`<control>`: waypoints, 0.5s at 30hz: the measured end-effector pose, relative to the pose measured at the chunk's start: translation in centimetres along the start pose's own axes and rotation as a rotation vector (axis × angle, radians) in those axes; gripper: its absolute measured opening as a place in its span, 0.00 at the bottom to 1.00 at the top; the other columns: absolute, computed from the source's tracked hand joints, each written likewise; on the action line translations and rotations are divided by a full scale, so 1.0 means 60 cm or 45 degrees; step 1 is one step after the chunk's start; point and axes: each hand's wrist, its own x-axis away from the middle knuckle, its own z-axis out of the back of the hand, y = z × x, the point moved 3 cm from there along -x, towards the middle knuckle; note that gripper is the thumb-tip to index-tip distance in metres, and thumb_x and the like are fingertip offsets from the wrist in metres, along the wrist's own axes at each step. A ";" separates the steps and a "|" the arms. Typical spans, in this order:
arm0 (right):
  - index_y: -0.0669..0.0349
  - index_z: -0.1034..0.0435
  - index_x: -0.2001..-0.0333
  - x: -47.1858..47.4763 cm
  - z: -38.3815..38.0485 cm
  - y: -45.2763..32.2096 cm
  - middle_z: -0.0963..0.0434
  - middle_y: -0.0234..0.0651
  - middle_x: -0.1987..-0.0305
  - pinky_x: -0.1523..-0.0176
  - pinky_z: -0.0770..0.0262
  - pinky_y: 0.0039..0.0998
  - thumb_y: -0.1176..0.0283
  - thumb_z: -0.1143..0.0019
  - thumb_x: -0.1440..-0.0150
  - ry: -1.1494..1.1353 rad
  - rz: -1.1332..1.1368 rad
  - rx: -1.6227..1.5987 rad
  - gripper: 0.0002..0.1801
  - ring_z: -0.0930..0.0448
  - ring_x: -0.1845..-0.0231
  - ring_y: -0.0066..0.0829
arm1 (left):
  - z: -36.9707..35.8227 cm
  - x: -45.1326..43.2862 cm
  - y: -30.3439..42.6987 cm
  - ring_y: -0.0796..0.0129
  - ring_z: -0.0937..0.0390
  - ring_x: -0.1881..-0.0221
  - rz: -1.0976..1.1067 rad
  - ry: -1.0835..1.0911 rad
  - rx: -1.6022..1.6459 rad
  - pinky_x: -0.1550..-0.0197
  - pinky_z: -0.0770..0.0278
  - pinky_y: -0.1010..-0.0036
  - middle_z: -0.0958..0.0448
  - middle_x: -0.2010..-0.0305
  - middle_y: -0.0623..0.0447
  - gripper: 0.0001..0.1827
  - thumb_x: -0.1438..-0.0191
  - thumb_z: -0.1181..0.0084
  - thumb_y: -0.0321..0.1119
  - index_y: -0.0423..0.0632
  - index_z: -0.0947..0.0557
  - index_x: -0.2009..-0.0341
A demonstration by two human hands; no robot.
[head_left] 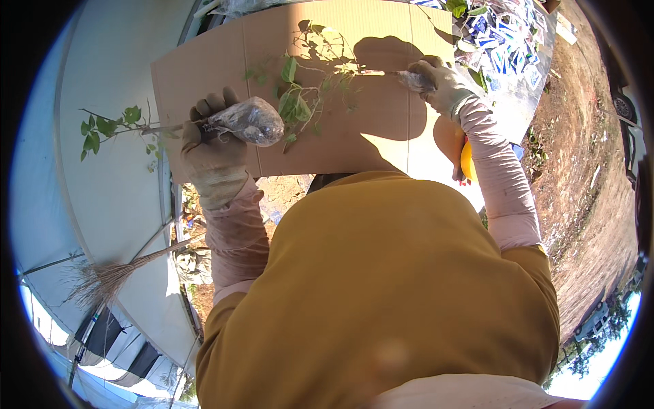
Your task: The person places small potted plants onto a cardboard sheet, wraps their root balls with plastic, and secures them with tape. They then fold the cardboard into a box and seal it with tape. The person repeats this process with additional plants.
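Gloved, my left hand (214,145) grips a leafy sapling (162,129) at its lower stem. Its root ball (250,122), wrapped in clear plastic film, sticks out to the right of my fingers, and its leaves point left. At the upper right, my right hand (443,84), also gloved, holds a second sapling by its wrapped root ball (416,81). That sapling's thin stem and green leaves (296,105) reach left above a large cardboard sheet (337,143). My palm and fingers partly cover the second root ball.
Many small blue-and-white printed packets (503,46) lie on clear plastic at the upper right, with loose leaves among them. A yellow rounded object (467,159) is partly behind my right forearm. A twig broom (110,276) leans by white sheeting (117,61) on the left. Bare soil (582,204) lies right.
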 end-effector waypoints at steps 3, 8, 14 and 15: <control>0.46 0.32 0.42 -0.005 -0.001 -0.005 0.34 0.38 0.36 0.35 0.32 0.40 0.77 0.38 0.53 -0.014 0.048 -0.066 0.32 0.30 0.38 0.47 | -0.081 0.003 -0.054 0.51 0.26 0.56 0.090 -0.147 0.024 0.37 0.33 0.44 0.27 0.61 0.47 0.15 0.34 0.63 0.40 0.40 0.29 0.59; 0.46 0.38 0.36 -0.008 0.006 0.020 0.43 0.39 0.29 0.33 0.35 0.42 0.72 0.36 0.52 -0.096 0.127 0.050 0.38 0.35 0.33 0.50 | -0.152 -0.031 -0.252 0.52 0.26 0.60 0.345 -0.035 0.096 0.43 0.29 0.46 0.27 0.64 0.47 0.12 0.33 0.64 0.37 0.42 0.32 0.62; 0.51 0.44 0.32 -0.018 0.042 0.024 0.27 0.41 0.46 0.56 0.24 0.22 0.76 0.39 0.45 -0.014 -0.012 -1.702 0.38 0.20 0.56 0.29 | -0.085 -0.098 -0.397 0.59 0.25 0.62 0.421 0.392 0.141 0.56 0.24 0.64 0.25 0.63 0.47 0.13 0.33 0.61 0.39 0.43 0.29 0.55; 0.52 0.44 0.32 -0.026 0.039 0.011 0.27 0.41 0.47 0.55 0.23 0.24 0.74 0.38 0.46 -0.027 0.017 -1.183 0.39 0.21 0.55 0.31 | -0.081 -0.100 -0.404 0.59 0.25 0.60 0.439 0.221 -0.017 0.55 0.24 0.65 0.25 0.61 0.47 0.13 0.34 0.59 0.38 0.42 0.29 0.54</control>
